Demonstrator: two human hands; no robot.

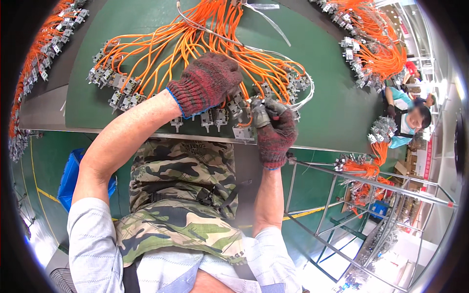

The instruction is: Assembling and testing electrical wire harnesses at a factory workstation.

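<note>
A bundle of orange cables (195,36) fans out over the green table, with grey metal-and-plastic connectors (128,84) at the cable ends. My left hand (210,77), in a dark red and grey knit glove, is closed over the middle of the fan; its fingertips and anything in them are hidden. To its right my right hand (276,129) wears a similar glove with grey fingertips. Thumb and fingers pinch together among the connectors, on something too small to make out. Just left of that hand, a connector (244,133) lies at the table's near edge. A whitish cable (309,90) loops past the right hand.
The green tabletop (332,117) has a metal front edge. More orange cable bundles lie at the far left (36,63) and far right (381,53). A metal frame rack (337,195) stands at right; beyond it a person (408,115) works. A blue bin (73,178) sits below left.
</note>
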